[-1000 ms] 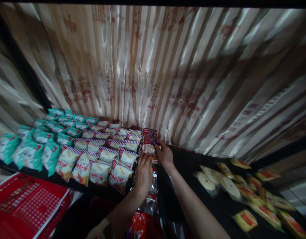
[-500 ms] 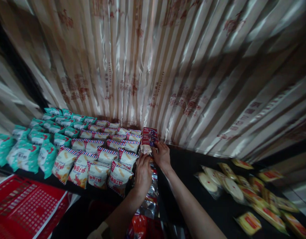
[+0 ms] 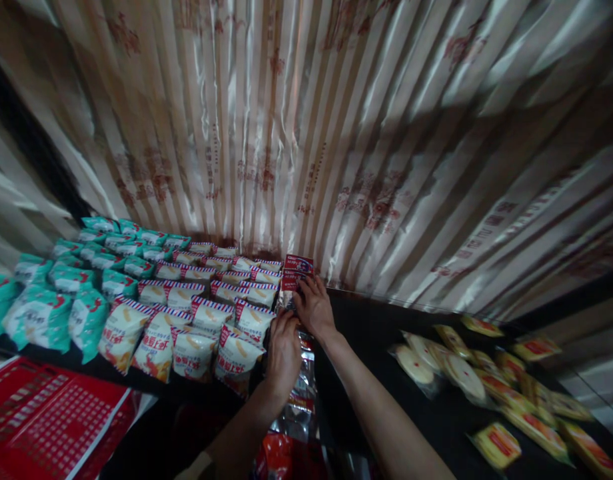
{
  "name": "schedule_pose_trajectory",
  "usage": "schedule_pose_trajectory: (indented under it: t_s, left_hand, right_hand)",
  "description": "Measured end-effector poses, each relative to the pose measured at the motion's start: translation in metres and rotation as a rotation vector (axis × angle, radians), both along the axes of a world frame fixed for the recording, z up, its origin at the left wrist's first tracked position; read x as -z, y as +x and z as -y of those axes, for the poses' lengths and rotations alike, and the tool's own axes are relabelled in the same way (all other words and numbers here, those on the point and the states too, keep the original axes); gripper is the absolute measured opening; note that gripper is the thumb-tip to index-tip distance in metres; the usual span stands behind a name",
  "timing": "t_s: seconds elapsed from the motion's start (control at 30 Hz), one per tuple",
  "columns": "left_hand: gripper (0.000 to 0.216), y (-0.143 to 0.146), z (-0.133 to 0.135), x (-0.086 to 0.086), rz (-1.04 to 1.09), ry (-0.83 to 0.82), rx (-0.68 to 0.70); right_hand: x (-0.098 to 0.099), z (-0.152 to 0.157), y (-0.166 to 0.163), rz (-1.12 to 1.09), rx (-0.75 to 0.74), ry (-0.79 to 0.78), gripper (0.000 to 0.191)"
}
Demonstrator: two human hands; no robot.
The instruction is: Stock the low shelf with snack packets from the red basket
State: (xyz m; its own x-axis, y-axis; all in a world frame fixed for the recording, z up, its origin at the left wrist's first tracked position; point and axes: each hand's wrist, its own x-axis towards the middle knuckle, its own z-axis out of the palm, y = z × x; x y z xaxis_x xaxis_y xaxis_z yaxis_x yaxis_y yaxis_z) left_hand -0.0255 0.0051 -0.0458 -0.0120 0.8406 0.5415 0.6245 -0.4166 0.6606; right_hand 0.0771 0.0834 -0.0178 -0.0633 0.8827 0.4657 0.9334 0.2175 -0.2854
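Observation:
A row of red-and-silver snack packets runs from the curtain toward me along a black shelf. My right hand lies over the far packets with its fingers stretched and slightly apart, touching a red one. Just nearer, my left hand is closed, its bent fingers pressed together at the edge of a silver-looking packet between the two hands. Its fingertips are partly hidden. Below the left wrist, more shiny packets continue the row, and a red package sits at the near end.
Cream snack bags stand in rows left of my hands, with teal bags beyond them. A red basket is at lower left. Loose wrapped pastries lie on the shelf at right. A striped curtain hangs behind.
My right hand has shifted slightly left and toward the far packets, its fingers now straighter over the red one. The left hand stays nearly in place. The view has shifted slightly.

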Motion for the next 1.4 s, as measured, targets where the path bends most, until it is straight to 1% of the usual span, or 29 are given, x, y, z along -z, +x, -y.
schedule_pose_trajectory:
  t_s: [0.17,0.33,0.57,0.77,0.87,0.97,1.1,1.17,1.23,1.3,1.33,1.4]
  left_hand:
    - [0.032,-0.002,0.0,-0.001,0.017,0.011,0.005]
    - [0.033,-0.003,0.001,-0.003,-0.001,0.006,0.009]
    - [0.032,-0.003,0.006,-0.006,-0.16,0.038,-0.022]
    - [0.031,-0.005,0.007,-0.013,-0.197,0.027,-0.02]
    - [0.032,-0.007,0.01,-0.015,-0.203,0.04,-0.012]
    - [0.032,-0.009,0.014,-0.017,-0.2,0.052,0.003]
    - [0.031,-0.015,0.031,-0.021,-0.162,0.048,0.064]
    - [0.031,-0.021,0.046,-0.023,-0.113,0.049,0.11]
    - [0.032,-0.028,0.068,-0.02,-0.048,0.043,0.161]
    - [0.034,-0.038,0.096,-0.011,0.015,0.024,0.217]
    - [0.035,-0.044,0.111,-0.003,0.037,0.005,0.247]
    - [0.035,-0.056,0.144,0.018,0.067,-0.061,0.275]
  right_hand:
    - [0.001,-0.002,-0.004,0.042,-0.035,-0.119,0.047]
    - [-0.002,0.0,-0.008,0.058,0.048,-0.202,0.047]
    - [-0.007,0.003,-0.012,0.06,0.106,-0.232,0.048]
    - [-0.006,0.002,-0.013,0.051,0.114,-0.196,0.049]
    - [-0.003,0.005,-0.012,0.029,0.092,-0.127,0.049]
    - [-0.001,0.016,-0.009,-0.022,0.064,-0.046,0.045]
    - [-0.005,0.047,-0.006,-0.16,0.006,0.028,0.039]
    - [-0.01,0.072,-0.007,-0.252,-0.024,0.06,0.038]
    - [-0.014,0.103,-0.011,-0.345,-0.052,0.085,0.038]
    - [-0.015,0.14,-0.017,-0.439,-0.073,0.083,0.036]
    - [-0.014,0.159,-0.021,-0.483,-0.08,0.062,0.034]
    - [-0.006,0.197,-0.031,-0.54,-0.123,-0.026,0.03]
